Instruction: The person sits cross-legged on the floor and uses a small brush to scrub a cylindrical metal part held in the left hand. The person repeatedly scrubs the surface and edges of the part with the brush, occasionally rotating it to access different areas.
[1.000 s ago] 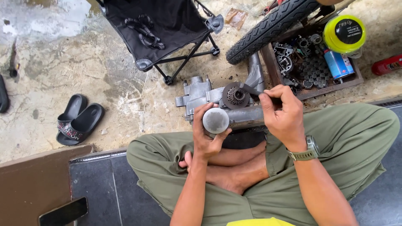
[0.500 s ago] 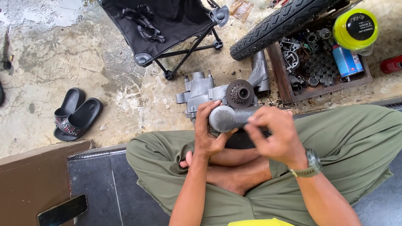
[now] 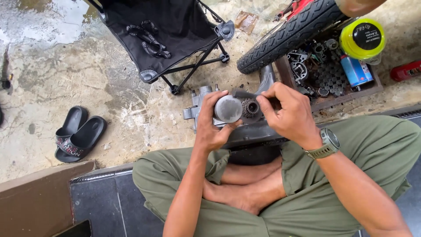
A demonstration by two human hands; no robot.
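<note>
1. The left hand [image 3: 210,127] grips a dull grey metal piston [image 3: 228,109], its round crown facing up.
2. The right hand [image 3: 289,115] pinches a small dark tool [image 3: 245,94] just beside the piston.
3. A toothed sprocket [image 3: 251,107] on the cast engine casing [image 3: 199,105] sits between both hands.

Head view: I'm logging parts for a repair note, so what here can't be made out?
- Grey cylinder: only its round end shows; the left hand covers its body.
- Whatever the right hand pinches: hidden by its fingers.
- Gear and grey casing: partly behind both hands.
- Tyre: cut off by the top edge.
- Parts in the wooden tray: too small to tell.
</note>
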